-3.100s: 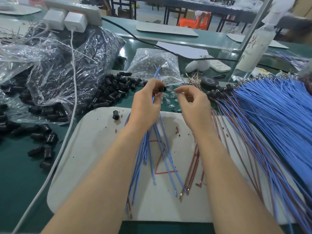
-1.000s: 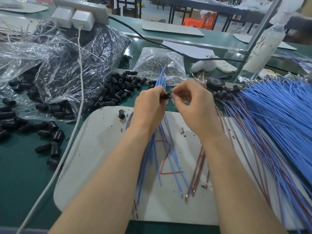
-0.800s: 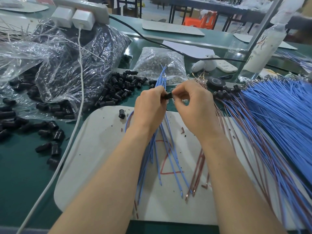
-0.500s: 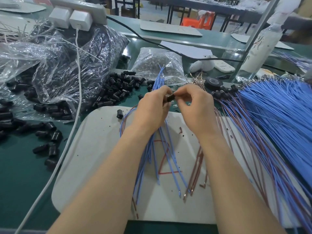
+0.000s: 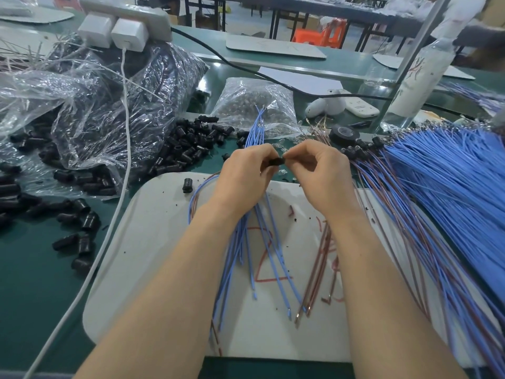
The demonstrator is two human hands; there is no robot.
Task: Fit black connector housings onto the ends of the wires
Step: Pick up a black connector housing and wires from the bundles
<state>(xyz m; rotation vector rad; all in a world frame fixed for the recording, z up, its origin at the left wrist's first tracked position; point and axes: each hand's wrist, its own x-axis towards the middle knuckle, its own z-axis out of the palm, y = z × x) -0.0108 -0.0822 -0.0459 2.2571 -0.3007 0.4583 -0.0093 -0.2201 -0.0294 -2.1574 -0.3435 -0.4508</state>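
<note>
Fitting: left hand (image 5: 246,173) pinches black housing (image 5: 275,161), long axis left-right
Right hand (image 5: 319,170): pinches its right end, nearer

A board (image 5: 153,242) lay on the table (image 5: 32,283), and a few wires (image 5: 262,255) on it ran up under the left hand (image 5: 243,179). Over the board's far edge, that hand and the right hand (image 5: 325,173) pinched a housing (image 5: 276,161) between them. Loose housings (image 5: 188,149) were heaped behind and to the left, beside a plastic bag (image 5: 109,119). A wire bundle (image 5: 451,187) spread across the right.
</note>
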